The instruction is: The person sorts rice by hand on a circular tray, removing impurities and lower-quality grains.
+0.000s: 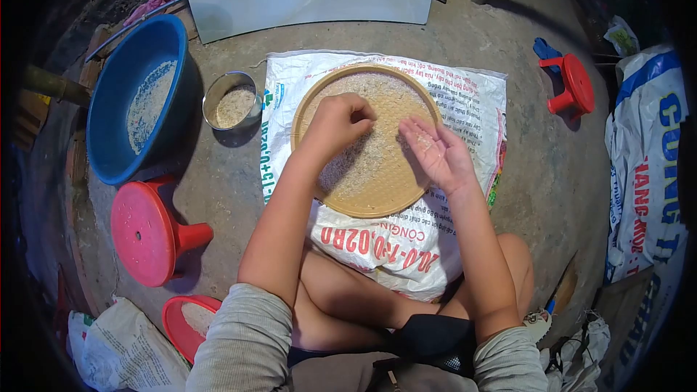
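Observation:
A round woven bamboo tray (404, 202) lies on a printed white sack, with pale rice grains (363, 163) spread over its left and upper parts. Above the tray's middle is my left hand (335, 125), its fingers curled and the thumb close to the fingertips. Whatever those fingertips pinch, if anything, is too small to make out. My right hand (440, 156) is turned palm up over the tray's right rim, fingers stretched out. A few grains rest on its palm and fingers.
Left of the tray stand a metal pot (232, 100) with grain inside and a large blue basin (109, 138) holding rice. Red stools (141, 236) are at left and right. A red bowl (178, 330) sits lower left. Printed sacks (642, 174) line the right side.

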The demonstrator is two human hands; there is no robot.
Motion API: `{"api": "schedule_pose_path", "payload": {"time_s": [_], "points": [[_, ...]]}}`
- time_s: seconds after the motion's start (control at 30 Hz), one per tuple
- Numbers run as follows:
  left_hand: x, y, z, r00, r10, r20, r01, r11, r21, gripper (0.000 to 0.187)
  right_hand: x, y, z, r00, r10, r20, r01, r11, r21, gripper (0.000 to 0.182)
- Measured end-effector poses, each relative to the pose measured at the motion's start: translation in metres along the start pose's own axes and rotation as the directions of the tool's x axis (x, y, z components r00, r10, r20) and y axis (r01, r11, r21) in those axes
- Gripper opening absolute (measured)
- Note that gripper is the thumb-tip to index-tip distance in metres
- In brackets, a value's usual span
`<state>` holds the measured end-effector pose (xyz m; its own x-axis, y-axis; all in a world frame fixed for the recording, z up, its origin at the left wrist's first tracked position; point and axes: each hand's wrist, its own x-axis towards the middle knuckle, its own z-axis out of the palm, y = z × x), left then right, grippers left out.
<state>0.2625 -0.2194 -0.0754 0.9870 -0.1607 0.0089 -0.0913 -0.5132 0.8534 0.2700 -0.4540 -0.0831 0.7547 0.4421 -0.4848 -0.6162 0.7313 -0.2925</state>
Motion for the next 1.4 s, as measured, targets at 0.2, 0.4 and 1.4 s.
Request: {"api": "schedule_pose_path", "payload": {"time_s": [0.2,0.4,1.4], "points": [[-0.004,0.02,0.01,0.981,0.192,-0.03,-0.193,0.946,-0.261,0.025,0.006,0.029,-0.008,0.991,0.126,0.04,-0.127,0.991,0.046,0.047],[-0.011,0.015,0.004,0.975,0.222,-0.027,-0.206,0.938,0.279,0.031,-0.001,0.005,0.001,0.999,0.041,-0.004,-0.041,0.994,0.1,0.044],[-0.029,0.026,-0.026,0.885,-0.364,0.29,0.106,0.765,0.636,0.05,0.004,0.025,0.005,0.996,0.053,-0.07,-0.047,0.995,0.09,0.042]]}}
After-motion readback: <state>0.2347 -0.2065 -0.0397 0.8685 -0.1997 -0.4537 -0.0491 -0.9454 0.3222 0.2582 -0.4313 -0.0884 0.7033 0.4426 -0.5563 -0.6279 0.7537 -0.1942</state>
